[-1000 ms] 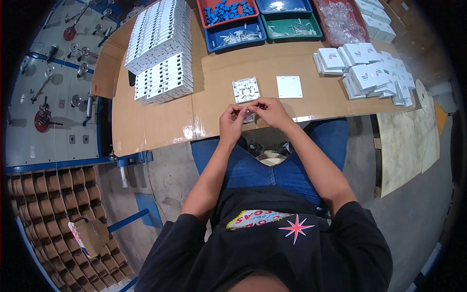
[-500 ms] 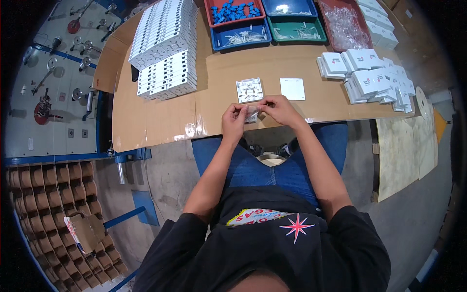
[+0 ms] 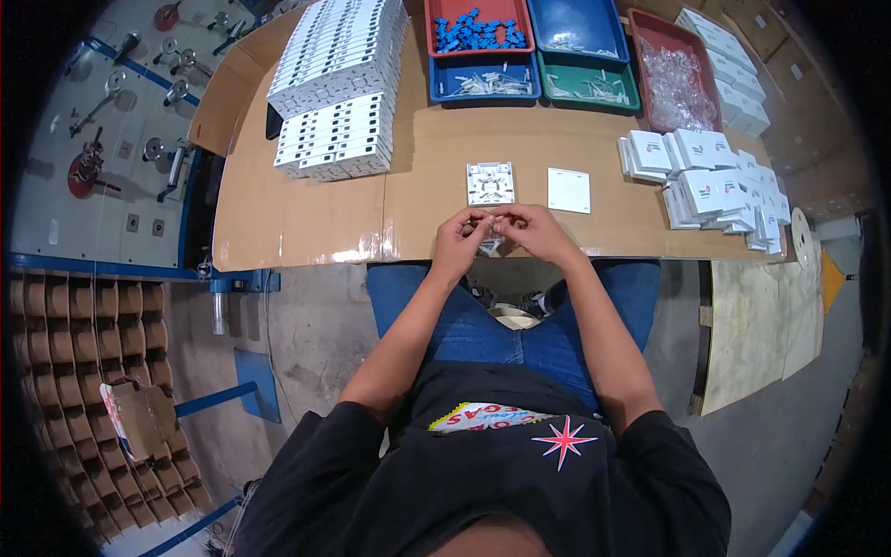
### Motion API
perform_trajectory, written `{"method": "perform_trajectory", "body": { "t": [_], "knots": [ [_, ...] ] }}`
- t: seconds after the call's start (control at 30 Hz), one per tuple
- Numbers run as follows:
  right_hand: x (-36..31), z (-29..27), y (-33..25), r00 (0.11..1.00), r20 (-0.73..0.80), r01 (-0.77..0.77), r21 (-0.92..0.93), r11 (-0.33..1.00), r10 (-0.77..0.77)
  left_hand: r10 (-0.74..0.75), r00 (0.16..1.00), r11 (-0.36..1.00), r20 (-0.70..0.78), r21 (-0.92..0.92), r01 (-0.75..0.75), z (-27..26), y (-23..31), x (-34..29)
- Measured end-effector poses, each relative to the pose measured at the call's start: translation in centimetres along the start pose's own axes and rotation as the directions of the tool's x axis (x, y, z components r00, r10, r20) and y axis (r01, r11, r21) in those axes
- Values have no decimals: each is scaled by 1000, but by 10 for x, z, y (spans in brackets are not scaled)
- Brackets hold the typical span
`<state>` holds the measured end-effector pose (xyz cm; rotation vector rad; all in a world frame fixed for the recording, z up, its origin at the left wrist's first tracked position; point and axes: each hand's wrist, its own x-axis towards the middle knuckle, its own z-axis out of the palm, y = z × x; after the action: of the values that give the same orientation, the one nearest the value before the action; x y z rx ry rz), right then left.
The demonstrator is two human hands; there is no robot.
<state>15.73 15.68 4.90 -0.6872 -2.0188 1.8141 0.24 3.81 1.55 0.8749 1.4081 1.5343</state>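
Note:
My left hand (image 3: 459, 239) and my right hand (image 3: 531, 227) meet at the near edge of the cardboard-covered table (image 3: 316, 223). Together they pinch a small clear plastic piece (image 3: 491, 226) between the fingertips; what exactly it is I cannot tell. Just beyond the hands lies a white square base part (image 3: 490, 183) with its ribbed inside facing up. To its right lies a plain white square cover plate (image 3: 568, 190).
Stacks of white plates (image 3: 339, 88) stand at the back left. Red (image 3: 478, 26), blue (image 3: 484, 82), a second blue (image 3: 580, 26) and green (image 3: 588, 91) bins hold small parts at the back. A red tray of clear bags (image 3: 670, 74) and small white boxes (image 3: 710, 186) are on the right.
Both hands stay together at the table edge; only the fingers shift slightly on the small piece. The view has moved a little.

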Motion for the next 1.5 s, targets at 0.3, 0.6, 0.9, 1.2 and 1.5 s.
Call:
{"method": "perform_trajectory", "body": {
  "t": [0.3,0.6,0.9,1.2,1.5],
  "knots": [
    [2,-2,0,981,-40,-184,95,978,188,64,998,997,28,47,-65,-6,21,-3],
    [28,-7,9,993,-119,16,65,998,-8,237,971,919,14,320,-229,-16,30,27],
    [44,-7,-19,963,-237,-11,-510,860,-128,445,886,608,127,684,-403,-25,36,56],
    [45,-2,-9,902,-293,89,-594,800,-318,433,900,730,53,566,-384,-23,32,60],
    [34,-3,-9,909,-282,79,-607,791,-307,387,919,745,71,564,-357,-17,39,55]
  ]
}}
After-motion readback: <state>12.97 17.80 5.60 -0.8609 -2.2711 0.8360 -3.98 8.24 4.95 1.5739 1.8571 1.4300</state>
